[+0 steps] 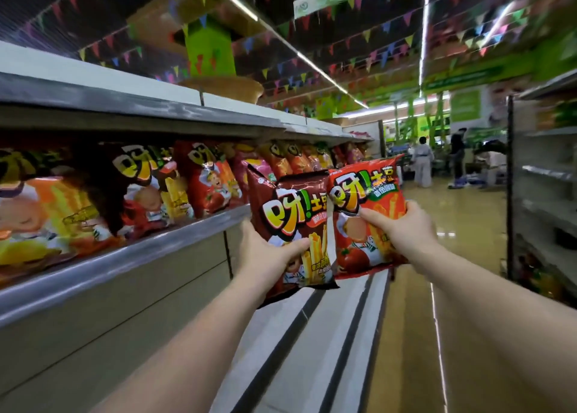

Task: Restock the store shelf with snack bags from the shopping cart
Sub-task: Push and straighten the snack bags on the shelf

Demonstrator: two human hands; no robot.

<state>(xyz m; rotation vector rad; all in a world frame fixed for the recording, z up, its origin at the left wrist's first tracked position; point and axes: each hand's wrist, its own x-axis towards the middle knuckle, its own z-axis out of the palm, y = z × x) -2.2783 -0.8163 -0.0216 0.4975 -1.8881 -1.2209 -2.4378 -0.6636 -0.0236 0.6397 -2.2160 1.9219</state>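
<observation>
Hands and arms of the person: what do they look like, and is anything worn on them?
Both arms are bare up to the frame edge, with no sleeves visible. The left hand and right hand wear no gloves, and no rings, watch or bracelets are visible.

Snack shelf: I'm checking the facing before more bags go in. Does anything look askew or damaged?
Nothing stands out. The shelf bags stand upright in a row, though motion blur hides detail on the nearest ones.

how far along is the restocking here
Done: the shelf already holds a row of snack bags. In hand: the left hand grips a brown bag and the right hand a red bag, both off the shelf. Left: placing these two; the cart is out of view.
</observation>
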